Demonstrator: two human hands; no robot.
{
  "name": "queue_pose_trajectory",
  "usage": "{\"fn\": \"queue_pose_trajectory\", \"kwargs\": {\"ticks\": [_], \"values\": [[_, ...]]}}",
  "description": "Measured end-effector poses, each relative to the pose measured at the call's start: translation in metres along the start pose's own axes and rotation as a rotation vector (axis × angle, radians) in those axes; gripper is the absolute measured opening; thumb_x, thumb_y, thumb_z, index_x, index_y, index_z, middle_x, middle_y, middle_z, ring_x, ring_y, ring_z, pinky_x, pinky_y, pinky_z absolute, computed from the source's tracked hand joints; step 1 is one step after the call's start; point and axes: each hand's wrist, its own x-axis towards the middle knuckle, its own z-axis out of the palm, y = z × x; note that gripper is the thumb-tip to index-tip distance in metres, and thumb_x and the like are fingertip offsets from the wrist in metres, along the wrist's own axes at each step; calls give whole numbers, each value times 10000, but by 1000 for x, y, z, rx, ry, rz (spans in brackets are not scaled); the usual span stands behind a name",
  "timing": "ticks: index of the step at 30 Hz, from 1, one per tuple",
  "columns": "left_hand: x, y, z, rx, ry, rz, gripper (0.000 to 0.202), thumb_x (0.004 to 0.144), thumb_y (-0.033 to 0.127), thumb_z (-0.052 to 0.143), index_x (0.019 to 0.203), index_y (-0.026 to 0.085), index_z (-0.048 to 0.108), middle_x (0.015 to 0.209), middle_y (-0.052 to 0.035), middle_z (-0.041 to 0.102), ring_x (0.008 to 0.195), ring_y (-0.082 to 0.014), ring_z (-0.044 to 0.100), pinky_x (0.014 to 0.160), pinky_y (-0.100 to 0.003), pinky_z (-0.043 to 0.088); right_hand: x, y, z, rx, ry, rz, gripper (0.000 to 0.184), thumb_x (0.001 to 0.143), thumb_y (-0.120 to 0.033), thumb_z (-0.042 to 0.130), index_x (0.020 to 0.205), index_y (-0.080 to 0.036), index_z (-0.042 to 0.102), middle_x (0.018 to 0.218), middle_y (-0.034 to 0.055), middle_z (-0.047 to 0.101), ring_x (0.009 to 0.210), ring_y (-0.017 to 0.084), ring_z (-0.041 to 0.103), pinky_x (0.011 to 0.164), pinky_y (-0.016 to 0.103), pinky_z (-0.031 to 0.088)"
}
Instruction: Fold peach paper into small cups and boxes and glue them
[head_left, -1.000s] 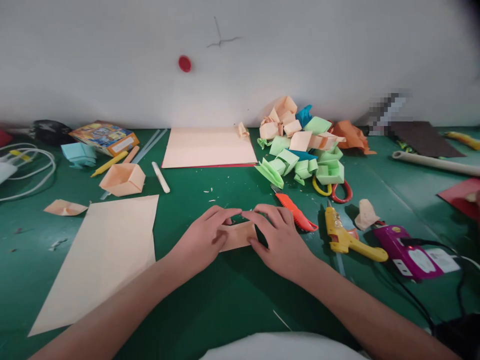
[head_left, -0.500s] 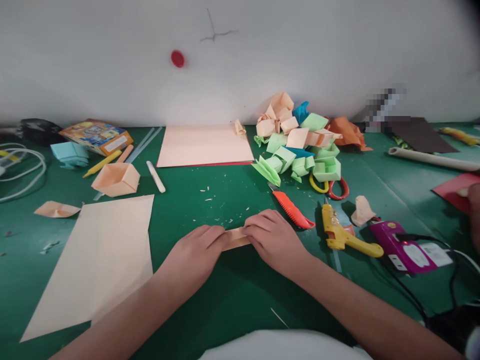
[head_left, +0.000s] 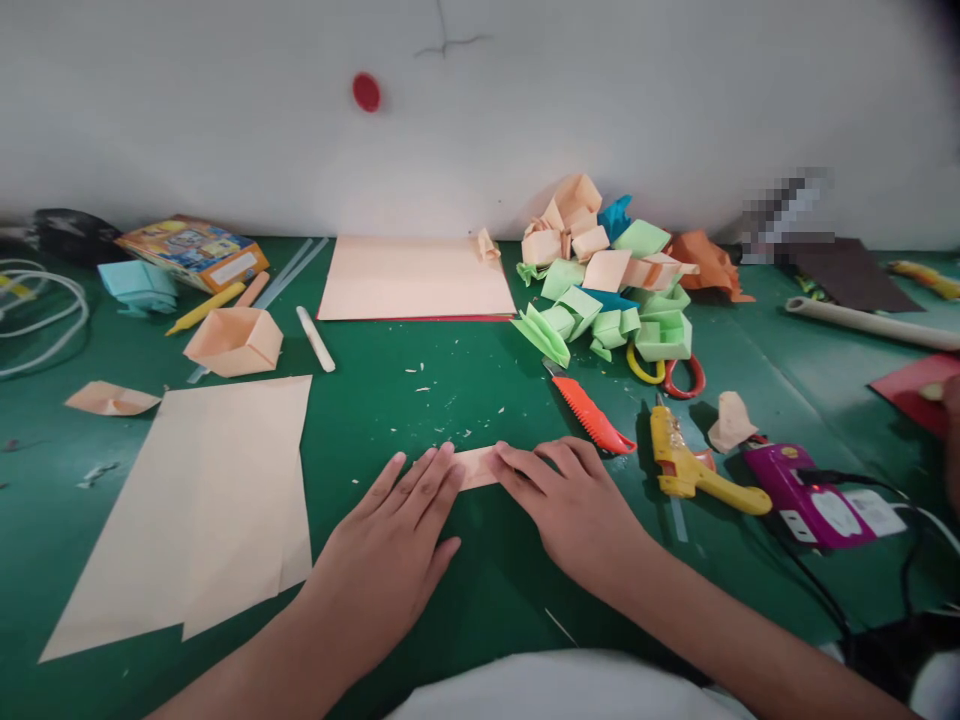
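A narrow folded strip of peach paper [head_left: 477, 467] lies on the green table before me. My left hand [head_left: 405, 535] is laid flat over the strip's left end, fingers stretched out and thumb apart. At the other end, my right hand [head_left: 574, 500] grips the strip with bent fingers; its thumb is mostly hidden. Beyond the right hand lies an orange-red utility knife [head_left: 592, 412]. Large peach paper sheets [head_left: 187, 500] are spread to the left of my left hand.
A yellow glue gun [head_left: 686, 465] and purple power adapter [head_left: 814, 495] with cables sit at right. Scissors [head_left: 682, 380] lie below a heap of folded paper pieces [head_left: 607, 275]. A peach paper box [head_left: 234, 342] stands left. Another person's hand [head_left: 952, 430] touches red paper [head_left: 911, 390].
My left hand has gone from gripping the strip with curled fingers to lying flat on it. The strip now rests flatter, and my right-hand fingers have spread a little. The view has shifted slightly.
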Motion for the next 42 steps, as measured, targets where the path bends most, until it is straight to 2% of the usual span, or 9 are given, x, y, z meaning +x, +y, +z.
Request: {"fn": "queue_pose_trajectory", "kwargs": {"ticks": [5,8,12,16,21,26,31,37,42], "values": [[1,-3,-7,-25,0,26,531,1031,371,405,1490,113,469,1553,-126,489,1396,-269,515,1249,-461,196,-7,-2,-7,39,-47,89,593,852,-22,533,1411,-215,580,1474,-16,596,953,268,502,942,510,355],[6,-3,-9,-47,45,28,474,1024,329,417,1421,110,557,1490,-129,564,1356,-273,555,1258,-476,142,-6,2,-11,152,-51,132,538,895,-73,550,1386,-287,599,1479,-45,591,926,254,494,911,498,376],[17,-5,-9,-73,150,25,362,999,208,432,1236,128,693,1301,-131,708,1179,-270,671,1197,-495,263,4,9,-13,291,-6,142,338,967,-181,543,1254,-297,678,1380,-44,668,979,257,495,912,485,406],[20,-11,-12,-206,132,-86,327,976,199,495,1265,221,646,1212,-63,737,1010,-233,689,961,-447,425,15,14,-11,346,113,101,303,983,-199,537,1246,-263,673,1368,-6,666,1095,274,493,954,486,421],[17,-20,-12,-344,99,-256,488,929,291,601,1407,266,510,1083,-24,741,954,-223,676,900,-418,387,21,15,4,406,212,16,250,1014,-211,527,1203,-246,687,1214,31,711,1032,219,556,928,426,453],[18,-26,-6,-355,73,-261,345,981,198,471,1282,265,625,914,-8,745,814,-194,669,821,-370,406,22,11,14,338,245,22,287,990,-203,565,1226,-288,703,1285,54,661,1097,255,515,967,438,451],[17,-30,-8,-395,73,-282,368,1004,212,450,1313,288,635,915,2,728,759,-167,624,711,-307,431,22,0,5,338,139,37,314,972,-308,609,1281,-292,660,1402,69,573,1154,302,452,1001,503,383],[17,-31,-6,-420,92,-229,368,1007,221,432,1226,289,719,852,-3,681,698,-143,582,674,-289,447,25,-4,4,407,46,31,222,1026,-314,526,1202,-272,655,1312,51,638,1109,259,478,949,453,345],[21,-26,-14,-508,25,-330,364,1007,254,430,1249,260,702,910,-19,698,761,-148,638,706,-292,492,29,-4,6,321,16,27,339,1045,-243,462,1366,-267,570,1296,73,635,1040,251,480,892,449,330]]}}
